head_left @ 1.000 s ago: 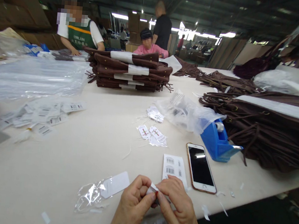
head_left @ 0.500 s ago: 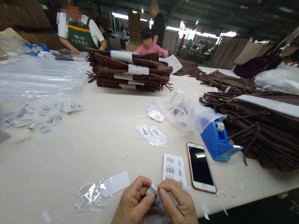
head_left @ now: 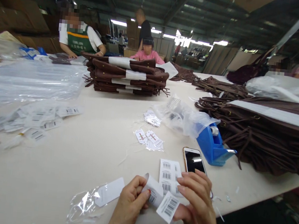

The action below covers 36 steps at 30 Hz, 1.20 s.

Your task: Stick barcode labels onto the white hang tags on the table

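- Head view; clock centred on the curled label strip (head_left: 155, 188), which lay just above the near edge of the table (head_left: 101, 139).
- Risk, first: the loose barcode label (head_left: 167, 207), at four o'clock, could have folded or stuck to itself; probable cause, support at one edge only, by my thumb.
- Risk, second: label creased or torn, should it have been joined to the strip and pulled askew. Whether the two were joined or merely overlapped, I could not tell.
- Risk, third: label caught on the barcode sheet (head_left: 167, 170), at one o'clock, close under my spread fingertips.
- Risk, fourth: phone (head_left: 195, 158), between one and two o'clock, nudged by my knuckles, which overlapped it in view.
- Left hand (head_left: 130, 200), one: closed, thumb pressing the strip against bent fingers; strip curling over at its top.
- Right hand (head_left: 196, 201), one: largely open, fingers fanned and apart from the thumb; label's right edge at the thumb tip, whether by adhesion or light pressure unclear.
- Clear sleeve (head_left: 81, 204) with white tag (head_left: 110, 191), one set: between eight and nine o'clock, untouched.
- Printed tags (head_left: 152, 138), several: twelve o'clock, well apart from both hands.
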Available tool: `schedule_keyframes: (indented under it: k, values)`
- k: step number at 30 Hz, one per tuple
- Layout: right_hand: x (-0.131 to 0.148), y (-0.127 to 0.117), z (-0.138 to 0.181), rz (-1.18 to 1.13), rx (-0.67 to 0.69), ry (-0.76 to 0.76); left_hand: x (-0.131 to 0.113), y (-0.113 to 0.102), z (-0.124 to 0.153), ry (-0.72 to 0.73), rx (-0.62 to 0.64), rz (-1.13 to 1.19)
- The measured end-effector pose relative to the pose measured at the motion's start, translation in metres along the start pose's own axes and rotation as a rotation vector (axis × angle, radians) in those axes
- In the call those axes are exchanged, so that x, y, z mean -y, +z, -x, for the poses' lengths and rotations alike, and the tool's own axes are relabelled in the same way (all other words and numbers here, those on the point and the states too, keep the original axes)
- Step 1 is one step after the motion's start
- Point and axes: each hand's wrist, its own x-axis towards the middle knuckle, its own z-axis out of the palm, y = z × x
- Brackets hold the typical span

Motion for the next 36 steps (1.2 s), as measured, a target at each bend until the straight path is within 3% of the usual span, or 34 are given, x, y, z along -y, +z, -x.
schedule_keyframes:
  k: [3,5,9,11,13,17,19,24,29,36]
  values:
    - [0.000,-0.005,-0.006,0.058,0.024,-0.083,-0.002,0.000,-0.003,-0.026,-0.044,-0.204]
    - [0.001,-0.004,-0.005,0.061,0.023,-0.095,-0.002,-0.002,-0.001,0.053,-0.133,-0.426]
    - [0.003,-0.002,-0.002,0.041,0.051,-0.054,0.002,-0.011,0.012,0.500,-0.413,-0.897]
    - [0.004,0.000,-0.001,0.017,0.075,-0.033,0.001,-0.013,0.020,0.644,-0.445,-0.929]
    - [0.006,0.003,0.000,-0.030,0.090,-0.022,-0.007,-0.011,0.029,0.517,-0.370,-0.752]
    - [0.010,0.013,0.002,-0.160,0.084,0.025,-0.027,0.001,0.035,-0.022,-0.056,-0.103]
    - [0.013,0.017,0.003,-0.197,0.074,0.033,-0.031,0.005,0.034,-0.143,0.037,0.129]
    - [0.015,0.016,0.002,-0.104,0.112,-0.007,-0.024,0.002,0.035,-0.256,0.076,0.333]
    - [0.020,0.014,-0.007,0.030,0.076,-0.071,-0.016,-0.002,0.044,-0.346,0.019,0.485]
    - [0.026,0.023,-0.005,-0.039,0.154,-0.125,-0.023,-0.008,0.048,-0.322,-0.107,0.390]
